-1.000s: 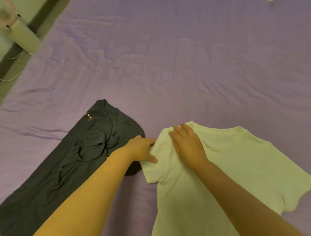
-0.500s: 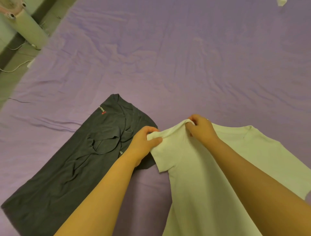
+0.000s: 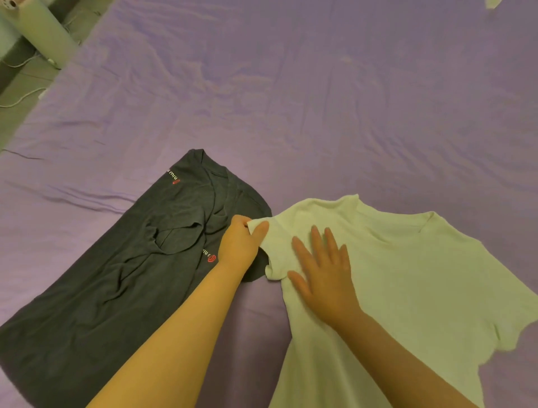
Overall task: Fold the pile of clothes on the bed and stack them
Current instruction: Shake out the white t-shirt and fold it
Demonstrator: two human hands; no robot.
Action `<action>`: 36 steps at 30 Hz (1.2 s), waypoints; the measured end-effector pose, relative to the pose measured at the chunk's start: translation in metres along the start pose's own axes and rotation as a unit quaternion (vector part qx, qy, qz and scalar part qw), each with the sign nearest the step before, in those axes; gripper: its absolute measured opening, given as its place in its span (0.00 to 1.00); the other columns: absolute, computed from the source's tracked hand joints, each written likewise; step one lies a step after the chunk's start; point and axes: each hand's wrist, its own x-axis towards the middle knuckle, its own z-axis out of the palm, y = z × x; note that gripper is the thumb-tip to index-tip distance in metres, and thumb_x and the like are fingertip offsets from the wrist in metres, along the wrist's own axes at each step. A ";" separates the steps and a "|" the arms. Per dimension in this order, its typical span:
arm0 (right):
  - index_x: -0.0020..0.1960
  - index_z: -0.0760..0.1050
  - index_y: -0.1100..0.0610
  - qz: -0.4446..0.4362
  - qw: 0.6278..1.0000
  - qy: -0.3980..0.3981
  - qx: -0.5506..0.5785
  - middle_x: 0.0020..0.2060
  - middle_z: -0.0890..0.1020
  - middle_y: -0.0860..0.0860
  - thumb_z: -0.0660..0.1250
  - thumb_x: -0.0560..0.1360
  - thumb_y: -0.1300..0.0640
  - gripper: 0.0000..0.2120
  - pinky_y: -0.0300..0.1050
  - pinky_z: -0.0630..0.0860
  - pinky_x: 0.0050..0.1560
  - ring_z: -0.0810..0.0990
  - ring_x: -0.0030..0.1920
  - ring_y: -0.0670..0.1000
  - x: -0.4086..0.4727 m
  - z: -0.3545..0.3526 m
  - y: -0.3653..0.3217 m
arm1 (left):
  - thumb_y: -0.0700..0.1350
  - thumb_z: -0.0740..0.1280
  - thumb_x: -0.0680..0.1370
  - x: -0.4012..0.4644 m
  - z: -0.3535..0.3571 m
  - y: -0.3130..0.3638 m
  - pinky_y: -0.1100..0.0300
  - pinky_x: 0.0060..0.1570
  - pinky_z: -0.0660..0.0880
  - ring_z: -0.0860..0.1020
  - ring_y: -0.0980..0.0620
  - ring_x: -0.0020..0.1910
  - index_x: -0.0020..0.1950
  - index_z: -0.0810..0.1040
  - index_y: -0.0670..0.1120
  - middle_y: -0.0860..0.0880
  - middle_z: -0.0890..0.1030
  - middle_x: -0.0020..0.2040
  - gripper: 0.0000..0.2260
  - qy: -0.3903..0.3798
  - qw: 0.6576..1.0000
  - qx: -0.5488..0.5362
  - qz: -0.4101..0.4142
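Observation:
A pale yellow-white T-shirt (image 3: 407,279) lies spread on the purple bed sheet (image 3: 291,102), collar toward the far side. My left hand (image 3: 240,243) pinches the edge of its left sleeve between thumb and fingers. My right hand (image 3: 323,273) lies flat with spread fingers on the shirt's chest near that sleeve. To the left lies a dark grey garment (image 3: 116,262) with small red and white logos, folded lengthwise, its near end running toward the lower left corner.
The bed's left edge runs diagonally at upper left, with floor, white cables and a pale cylindrical appliance (image 3: 37,29) beyond it. A small pale item (image 3: 495,3) shows at the top right edge. Wrinkled bare sheet covers the far half.
My right hand let go of the shirt's shoulder and now lies flat on the chest. My left hand kept its pinch on the sleeve. The shoulder has been laid down flat.

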 end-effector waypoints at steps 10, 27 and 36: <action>0.74 0.30 0.41 -0.029 0.992 -0.102 -0.074 0.76 0.34 0.51 0.39 0.73 0.28 0.36 0.69 0.38 0.70 0.33 0.75 0.59 0.013 0.009 0.030 | 0.45 0.68 0.77 -0.088 0.021 -0.037 0.64 0.42 0.71 0.77 0.54 0.43 0.63 0.73 0.48 0.53 0.77 0.44 0.15 0.077 0.995 -0.063 -0.012; 0.76 0.35 0.43 0.007 0.989 -0.139 -0.049 0.76 0.35 0.52 0.39 0.78 0.34 0.30 0.69 0.42 0.70 0.34 0.75 0.58 -0.176 0.051 0.038 | 0.49 0.59 0.82 -0.243 0.048 -0.119 0.56 0.35 0.66 0.69 0.50 0.37 0.42 0.67 0.47 0.51 0.71 0.37 0.10 0.034 0.993 -0.029 -0.107; 0.75 0.31 0.44 0.008 0.990 -0.130 -0.047 0.75 0.33 0.52 0.39 0.77 0.34 0.32 0.67 0.39 0.71 0.31 0.75 0.57 -0.239 0.080 0.041 | 0.47 0.67 0.78 -0.283 0.036 -0.136 0.53 0.53 0.73 0.76 0.44 0.57 0.64 0.71 0.44 0.47 0.78 0.60 0.16 -0.051 0.994 0.084 -0.056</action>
